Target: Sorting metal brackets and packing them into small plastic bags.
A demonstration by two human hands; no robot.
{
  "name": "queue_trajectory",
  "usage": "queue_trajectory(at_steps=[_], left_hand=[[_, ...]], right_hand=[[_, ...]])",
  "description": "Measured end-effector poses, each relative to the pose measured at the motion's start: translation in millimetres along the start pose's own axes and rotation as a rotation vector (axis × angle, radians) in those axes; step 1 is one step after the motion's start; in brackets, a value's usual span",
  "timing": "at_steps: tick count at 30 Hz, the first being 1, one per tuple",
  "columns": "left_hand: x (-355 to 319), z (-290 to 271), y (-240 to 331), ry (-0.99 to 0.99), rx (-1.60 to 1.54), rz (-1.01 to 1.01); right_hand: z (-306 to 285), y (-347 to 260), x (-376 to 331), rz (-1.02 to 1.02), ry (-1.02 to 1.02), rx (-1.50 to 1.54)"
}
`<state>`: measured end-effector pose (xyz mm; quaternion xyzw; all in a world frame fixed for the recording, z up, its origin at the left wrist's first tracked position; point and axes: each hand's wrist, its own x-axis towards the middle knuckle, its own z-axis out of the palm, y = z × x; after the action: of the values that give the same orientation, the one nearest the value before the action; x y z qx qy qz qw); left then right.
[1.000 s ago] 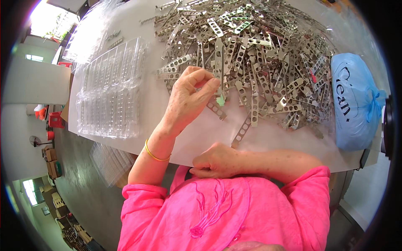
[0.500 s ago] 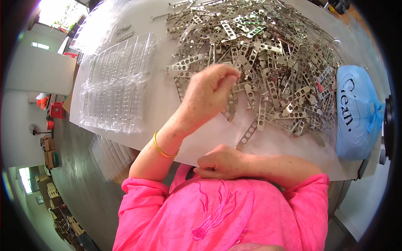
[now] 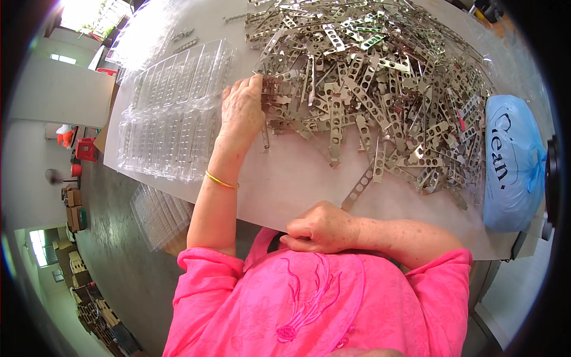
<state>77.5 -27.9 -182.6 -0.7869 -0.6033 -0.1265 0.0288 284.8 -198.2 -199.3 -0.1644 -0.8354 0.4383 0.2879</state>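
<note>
A large heap of flat silver metal strips with round holes (image 3: pixel 380 89) covers the middle and right of the table. At the heap's left edge lies my left hand (image 3: pixel 242 110), its fingers pointing forward with strips against its inner side. Its thumb and palm are hidden; I see nothing gripped in it. One strip lies upright in view just below its inner edge. My right hand (image 3: pixel 321 229) is closed in a fist at the table's front edge, and its inside is hidden. A lone holed strip (image 3: pixel 358 190) lies just beyond that wrist.
Clear plastic trays with compartments (image 3: pixel 169 119) lie stacked at the left of the table (image 3: pixel 285 178). More clear trays (image 3: pixel 159 214) sit lower, past the table's left edge. A tied blue plastic bag (image 3: pixel 513 163) rests at the right.
My left hand has moved left from over the heap's near side to its left edge, and its pinched fingers have straightened. My right hand stays in a fist at the table edge.
</note>
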Motion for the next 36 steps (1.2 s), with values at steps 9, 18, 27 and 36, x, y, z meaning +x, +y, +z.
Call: queue_trajectory(at_steps=[9, 18, 27, 36], left_hand=[[-4.1, -26.9, 13.0, 0.084, -0.233, 0.057], [14.1, -63.0, 65.3, 0.244, -0.639, 0.172], [-17.8, -68.5, 49.9, 0.26, -0.389, 0.035], [-75.6, -26.0, 14.3, -0.074, -0.258, -0.294]], right_hand=[[5.0, 2.6, -1.3, -0.09, 0.112, 0.018], [8.4, 3.4, -2.7, -0.059, 0.071, 0.014], [4.5, 3.6, -2.7, -0.027, 0.029, 0.033], [10.1, 6.0, -6.1, -0.085, 0.068, -0.027]])
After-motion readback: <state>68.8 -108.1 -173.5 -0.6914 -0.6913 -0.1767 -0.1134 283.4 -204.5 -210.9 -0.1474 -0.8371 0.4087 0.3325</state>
